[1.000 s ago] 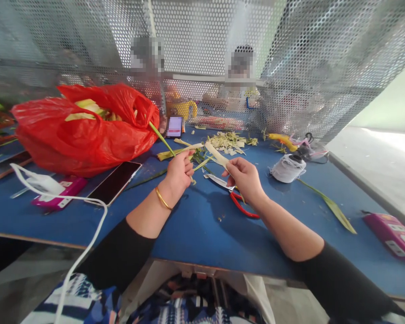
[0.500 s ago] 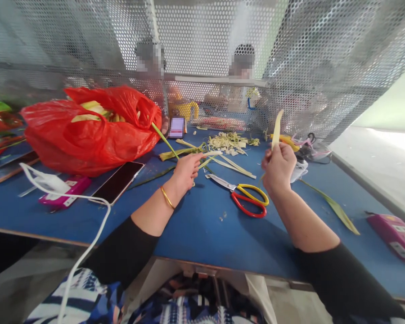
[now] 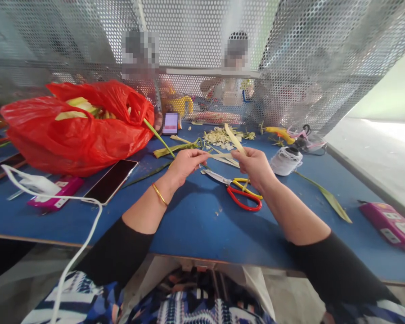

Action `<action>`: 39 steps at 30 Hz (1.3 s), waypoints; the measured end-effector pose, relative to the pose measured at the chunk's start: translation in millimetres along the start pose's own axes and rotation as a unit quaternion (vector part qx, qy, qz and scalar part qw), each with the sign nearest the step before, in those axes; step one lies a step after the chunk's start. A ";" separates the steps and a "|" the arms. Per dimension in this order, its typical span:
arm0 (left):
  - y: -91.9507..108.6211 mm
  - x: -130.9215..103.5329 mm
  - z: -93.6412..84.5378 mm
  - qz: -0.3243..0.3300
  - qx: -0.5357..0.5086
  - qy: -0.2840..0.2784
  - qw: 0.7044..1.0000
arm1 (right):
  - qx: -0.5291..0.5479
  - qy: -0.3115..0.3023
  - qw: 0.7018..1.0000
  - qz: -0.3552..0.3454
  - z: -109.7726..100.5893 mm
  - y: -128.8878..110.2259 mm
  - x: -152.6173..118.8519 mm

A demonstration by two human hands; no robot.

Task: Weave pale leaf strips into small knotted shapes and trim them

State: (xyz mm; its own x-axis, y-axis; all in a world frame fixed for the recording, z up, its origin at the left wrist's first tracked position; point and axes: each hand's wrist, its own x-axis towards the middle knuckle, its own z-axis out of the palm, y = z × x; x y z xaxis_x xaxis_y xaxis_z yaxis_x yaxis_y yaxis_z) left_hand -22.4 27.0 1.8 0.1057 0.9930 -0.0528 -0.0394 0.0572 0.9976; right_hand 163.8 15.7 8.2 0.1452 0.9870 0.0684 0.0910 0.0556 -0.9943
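Between both hands runs a thin pale strip (image 3: 222, 155) of leaf. My left hand (image 3: 188, 165) pinches its left end between thumb and fingers. At the other end, my right hand (image 3: 251, 164) is closed on the strip and on a wider pale piece (image 3: 234, 138) that sticks up to the left. Scissors (image 3: 243, 198) with one red and one yellow handle lie below, partly under my right hand. Behind the hands are a heap of pale scraps (image 3: 221, 137) and green-yellow leaf pieces (image 3: 175, 149).
A red plastic bag (image 3: 87, 144) of pale leaves sits at the left, near a phone (image 3: 113, 181) and a white cable (image 3: 97, 225). A white spool (image 3: 286, 161) and a purple box (image 3: 389, 222) are at the right. Behind a perforated screen (image 3: 202, 40) are people.
My right hand has moved left and down toward my left hand, bringing the wider piece along. The thin strip now spans both hands. The white spool shows more fully, and the view has shifted slightly.
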 end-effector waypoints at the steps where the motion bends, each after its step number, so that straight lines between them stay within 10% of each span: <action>1: 1.9 2.5 -4.2 0.004 0.002 0.020 1.000 | -0.001 0.016 1.000 -0.009 -3.5 -2.0 2.1; 9: 3.8 19.1 -20.4 0.053 -0.173 0.315 0.932 | 0.087 0.073 0.993 -0.017 -20.1 -10.3 9.5; 18: -16.2 -9.9 22.8 -0.024 -0.105 -0.019 0.994 | 0.074 -0.068 0.995 0.028 11.2 2.2 -11.8; 30: -15.7 -9.0 23.2 0.004 -0.178 -0.021 0.984 | 0.000 -0.093 0.995 0.025 20.1 3.4 -18.5; 39: -3.7 6.1 6.9 0.036 -0.233 0.144 0.961 | -0.011 -0.061 0.998 0.031 0.7 -5.2 -6.7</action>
State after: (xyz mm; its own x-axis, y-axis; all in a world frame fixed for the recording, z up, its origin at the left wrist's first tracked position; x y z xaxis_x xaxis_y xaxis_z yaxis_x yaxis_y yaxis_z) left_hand -14.8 32.1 -1.9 -0.1899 0.9799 -0.0613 -0.4840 -0.0391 0.8742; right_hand 161.6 9.0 12.9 0.0311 0.9995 -0.0052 0.1072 -0.0086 -0.9942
